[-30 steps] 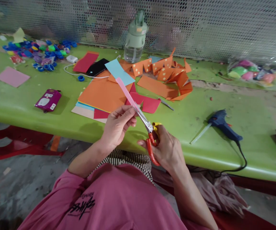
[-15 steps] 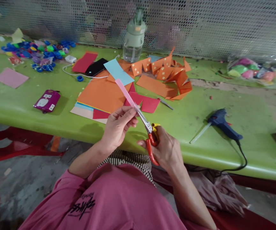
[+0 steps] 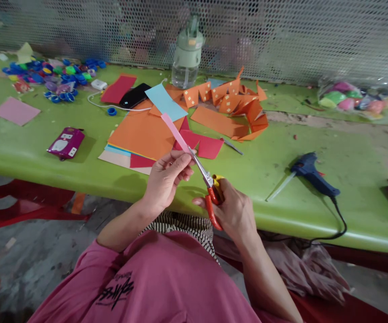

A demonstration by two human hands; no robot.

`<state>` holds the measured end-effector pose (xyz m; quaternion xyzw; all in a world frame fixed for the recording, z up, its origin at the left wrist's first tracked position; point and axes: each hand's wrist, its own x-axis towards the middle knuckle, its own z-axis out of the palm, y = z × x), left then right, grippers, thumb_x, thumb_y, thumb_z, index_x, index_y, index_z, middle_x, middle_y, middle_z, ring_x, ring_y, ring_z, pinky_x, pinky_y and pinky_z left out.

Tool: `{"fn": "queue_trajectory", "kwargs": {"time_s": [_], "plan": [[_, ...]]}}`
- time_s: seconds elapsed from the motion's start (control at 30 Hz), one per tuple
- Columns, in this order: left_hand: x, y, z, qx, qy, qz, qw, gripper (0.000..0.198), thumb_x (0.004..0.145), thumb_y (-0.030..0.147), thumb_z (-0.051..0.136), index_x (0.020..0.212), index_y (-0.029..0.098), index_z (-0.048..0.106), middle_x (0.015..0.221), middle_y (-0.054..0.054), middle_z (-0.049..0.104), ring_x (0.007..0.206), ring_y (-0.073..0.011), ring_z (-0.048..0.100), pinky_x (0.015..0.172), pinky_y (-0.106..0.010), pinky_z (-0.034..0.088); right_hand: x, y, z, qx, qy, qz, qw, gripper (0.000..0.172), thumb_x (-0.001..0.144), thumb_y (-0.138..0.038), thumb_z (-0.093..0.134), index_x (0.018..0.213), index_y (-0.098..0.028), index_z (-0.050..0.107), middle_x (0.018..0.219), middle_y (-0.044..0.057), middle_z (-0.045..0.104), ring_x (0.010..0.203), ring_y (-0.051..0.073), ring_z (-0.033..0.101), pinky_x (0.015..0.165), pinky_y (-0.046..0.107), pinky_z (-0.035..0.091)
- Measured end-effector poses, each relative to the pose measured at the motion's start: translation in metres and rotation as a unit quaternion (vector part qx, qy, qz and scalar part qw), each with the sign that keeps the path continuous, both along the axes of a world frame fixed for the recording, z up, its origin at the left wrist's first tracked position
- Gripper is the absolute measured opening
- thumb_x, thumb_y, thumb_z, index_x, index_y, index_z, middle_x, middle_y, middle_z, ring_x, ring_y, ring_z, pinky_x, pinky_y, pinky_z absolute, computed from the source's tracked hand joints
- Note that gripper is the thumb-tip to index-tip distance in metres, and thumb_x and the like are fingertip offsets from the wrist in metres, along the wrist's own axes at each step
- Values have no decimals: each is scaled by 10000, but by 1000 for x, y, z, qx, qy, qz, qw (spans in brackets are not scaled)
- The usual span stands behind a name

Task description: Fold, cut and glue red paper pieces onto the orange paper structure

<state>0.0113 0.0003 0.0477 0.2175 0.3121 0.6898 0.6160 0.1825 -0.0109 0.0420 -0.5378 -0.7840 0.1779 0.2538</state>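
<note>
Pinching the pink strip by its near end, my left fingers held it above the coloured papers on the worktop, at the scissors; my right fingers curled around the handles; a loosened pinch could have skewed any cut, and blades so close could have nicked me.

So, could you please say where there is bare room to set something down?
Mostly bare table shows between the glue gun and folded orange paper, and between the glue gun and plastic bag. It's crowded from the bottle to the left hand, and around plastic pieces.
</note>
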Motion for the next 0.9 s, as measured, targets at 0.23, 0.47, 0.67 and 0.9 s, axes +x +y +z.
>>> {"fn": "queue_trajectory", "kwargs": {"time_s": [0.23, 0.47, 0.67, 0.9], "plan": [[1, -1, -3, -2, 27, 13, 1000, 214, 658, 370, 922, 733, 223, 785, 664, 23, 741, 518, -36, 614, 467, -132, 444, 3, 1, 0, -38, -24, 22, 999, 521, 854, -768, 519, 767, -270, 392, 520, -68, 426, 424, 127, 398, 455, 273, 287], [2, 0, -5, -5, 49, 33, 998, 250, 626, 396, 935, 728, 223, 785, 649, 27, 733, 507, -45, 607, 473, -150, 456, 3, 3, 0, 24, -65, 5, 998, 501, 882, -750, 485, 826, -254, 439, 559, -40, 488, 447, 142, 460, 460, 274, 295], [3, -2, -5, -2, 41, 39, 998, 246, 609, 388, 946, 706, 228, 786, 611, 41, 715, 502, -38, 609, 477, -135, 452, 1, 1, 1, 55, -83, -4, 995, 474, 900, -706, 500, 867, -233, 502, 591, -14, 541, 498, 160, 535, 476, 278, 304], [4, -3, -5, -4, 38, 46, 998, 240, 610, 395, 948, 703, 241, 789, 633, 39, 735, 506, -41, 625, 486, -132, 460, 1, 0, -2, 41, -64, 0, 997, 465, 893, -695, 530, 839, -234, 507, 575, -31, 527, 460, 137, 487, 480, 275, 317]]}}
